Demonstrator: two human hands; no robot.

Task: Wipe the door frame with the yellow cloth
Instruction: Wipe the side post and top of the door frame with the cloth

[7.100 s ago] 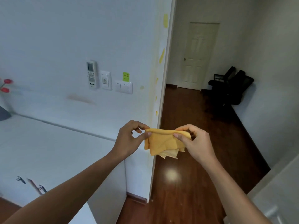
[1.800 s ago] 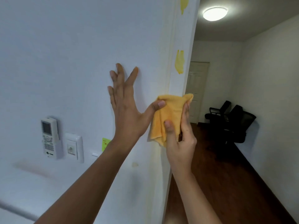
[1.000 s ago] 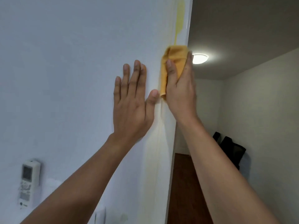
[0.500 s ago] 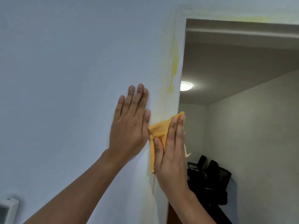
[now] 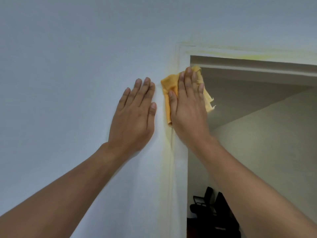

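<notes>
The yellow cloth is pressed flat against the door frame just below its upper corner, at about 12 o'clock from the middle of the view. It is pinned there under the right hand, whose fingers are laid out straight and close together rather than curled; the cloth is held by flat pressure, not by a clenched grasp. A frayed edge of the cloth hangs past the hand toward 3 o'clock, over the open doorway.

The left hand is spread open and empty on the wall, palm flat, just beside the cloth at its 9 o'clock side without clearly touching it.

The wall is seen as a plain, pale bluish-white surface filling the whole left and upper part of the view. The frame is white, with faint yellow smears along its top rail toward 1 o'clock and a pale yellowish tint down the seam where the upright meets the wall, toward 6 o'clock.

Through the doorway a dim room with light walls and ceiling is shown, and dark office chairs are seen low at 5 o'clock.
</notes>
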